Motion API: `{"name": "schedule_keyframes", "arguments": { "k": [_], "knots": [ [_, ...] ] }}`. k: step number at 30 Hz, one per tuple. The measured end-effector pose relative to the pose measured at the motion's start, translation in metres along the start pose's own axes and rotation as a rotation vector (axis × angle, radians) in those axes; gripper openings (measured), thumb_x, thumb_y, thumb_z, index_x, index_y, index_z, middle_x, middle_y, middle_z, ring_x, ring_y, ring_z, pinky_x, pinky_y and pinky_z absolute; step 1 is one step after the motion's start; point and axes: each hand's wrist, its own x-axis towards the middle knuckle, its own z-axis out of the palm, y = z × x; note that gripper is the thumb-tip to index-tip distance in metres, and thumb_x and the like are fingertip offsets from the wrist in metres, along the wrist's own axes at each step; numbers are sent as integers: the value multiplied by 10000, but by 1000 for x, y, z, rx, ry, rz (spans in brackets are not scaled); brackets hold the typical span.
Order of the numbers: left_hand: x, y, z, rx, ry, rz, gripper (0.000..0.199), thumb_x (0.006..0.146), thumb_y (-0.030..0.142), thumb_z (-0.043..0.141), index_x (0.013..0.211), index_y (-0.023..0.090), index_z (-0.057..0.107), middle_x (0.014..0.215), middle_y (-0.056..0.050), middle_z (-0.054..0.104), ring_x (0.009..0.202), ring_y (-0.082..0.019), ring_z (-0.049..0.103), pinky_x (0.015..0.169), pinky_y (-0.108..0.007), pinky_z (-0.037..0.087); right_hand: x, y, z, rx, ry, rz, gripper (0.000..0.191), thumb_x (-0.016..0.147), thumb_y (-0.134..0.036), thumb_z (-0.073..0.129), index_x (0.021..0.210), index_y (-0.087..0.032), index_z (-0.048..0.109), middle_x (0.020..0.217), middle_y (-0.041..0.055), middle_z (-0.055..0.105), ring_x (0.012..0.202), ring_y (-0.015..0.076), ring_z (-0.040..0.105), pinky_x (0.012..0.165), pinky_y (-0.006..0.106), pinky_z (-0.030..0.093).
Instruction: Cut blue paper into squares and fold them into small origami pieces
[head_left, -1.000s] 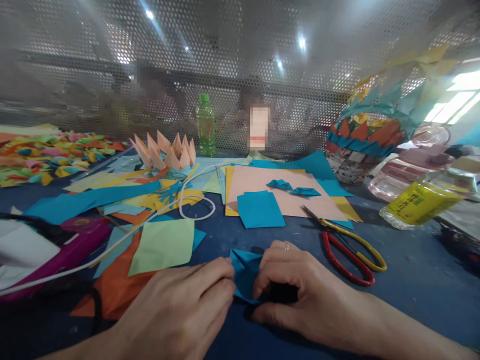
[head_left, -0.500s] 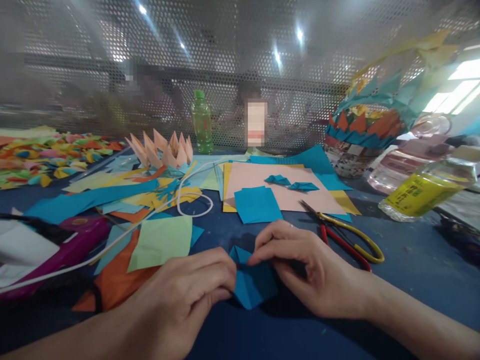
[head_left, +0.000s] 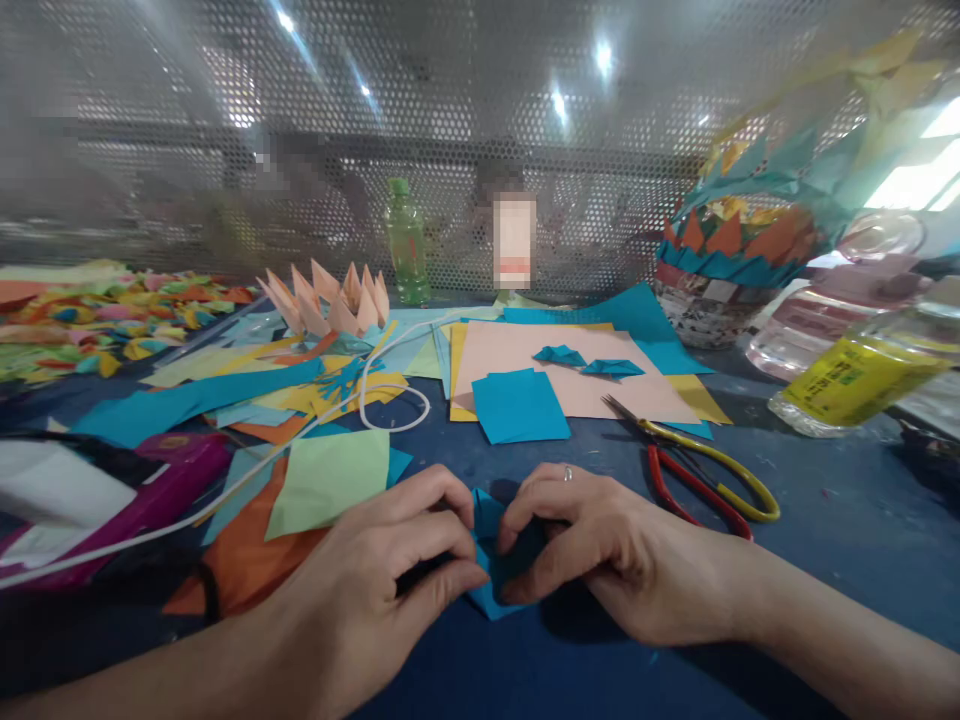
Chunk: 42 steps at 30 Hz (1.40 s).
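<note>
Between my hands a small sheet of blue paper (head_left: 491,597) lies on the dark blue table, partly folded, with a crease near its top. My left hand (head_left: 405,570) grips its left edge, thumb and fingertips on the paper. On the right side, my right hand (head_left: 600,540) pinches the paper with curled fingers and thumb; a ring shows on one finger. The fingers cover much of the sheet. Just beyond lie a stack of blue paper squares (head_left: 521,405) and two folded blue paper pieces (head_left: 613,368) on a pale pink sheet (head_left: 585,395).
Scissors (head_left: 705,470) with red and yellow handles lie right of my right hand. A purple glue gun (head_left: 176,465), its white cord (head_left: 300,425) and paper scraps (head_left: 330,480) are at left. Bottles (head_left: 855,375) and a paper basket (head_left: 731,270) stand at right.
My right thumb has come down onto the lower part of the blue paper, and my right fingers lie lower along its right side. My left thumb has shifted right onto the sheet.
</note>
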Motion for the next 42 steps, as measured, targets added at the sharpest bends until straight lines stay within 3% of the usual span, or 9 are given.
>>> {"name": "schedule_keyframes", "arguments": {
  "k": [11, 16, 25, 34, 37, 42],
  "knots": [
    [4, -2, 11, 108, 9, 2, 152, 901, 189, 579, 751, 205, 576, 728, 31, 525, 717, -138, 480, 697, -291, 337, -2, 3, 2, 43, -33, -41, 515, 635, 144, 491, 915, -199, 756, 1080, 20, 646, 1056, 148, 556, 955, 313, 398],
    [3, -1, 13, 207, -20, 14, 141, 907, 197, 572, 768, 204, 547, 733, 20, 526, 720, -171, 447, 686, -325, 284, -1, 4, 1, 47, -25, -28, 531, 620, 153, 491, 914, -197, 762, 1038, 21, 644, 1013, 142, 562, 923, 305, 408],
    [2, -3, 15, 185, -82, 29, 132, 923, 168, 539, 801, 204, 505, 770, 23, 508, 730, -175, 415, 694, -328, 265, -1, 1, 0, 67, -25, -16, 553, 621, 144, 454, 944, -186, 758, 989, 30, 645, 985, 146, 570, 922, 302, 423],
    [2, -3, 14, 180, -91, 18, 130, 945, 176, 501, 818, 205, 493, 790, 20, 501, 741, -180, 411, 705, -331, 269, 1, -5, -18, 175, -112, 95, 649, 561, 125, 447, 1126, -159, 592, 1209, 67, 552, 1185, 159, 504, 1052, 298, 368],
    [2, -3, 15, 180, -95, 10, 132, 945, 194, 508, 815, 205, 495, 783, 21, 503, 733, -179, 416, 699, -329, 276, 1, -1, -17, 167, -95, 115, 559, 644, 98, 531, 1129, -174, 584, 1201, 61, 554, 1179, 157, 501, 1054, 302, 362],
    [3, -3, 15, 181, -74, 23, 127, 935, 182, 523, 813, 204, 496, 785, 20, 514, 726, -174, 433, 694, -319, 298, 2, 2, -11, 145, -54, 163, 291, 772, -168, 722, 1051, -193, 639, 1166, 46, 569, 1130, 151, 527, 1024, 284, 378]
  ]
}}
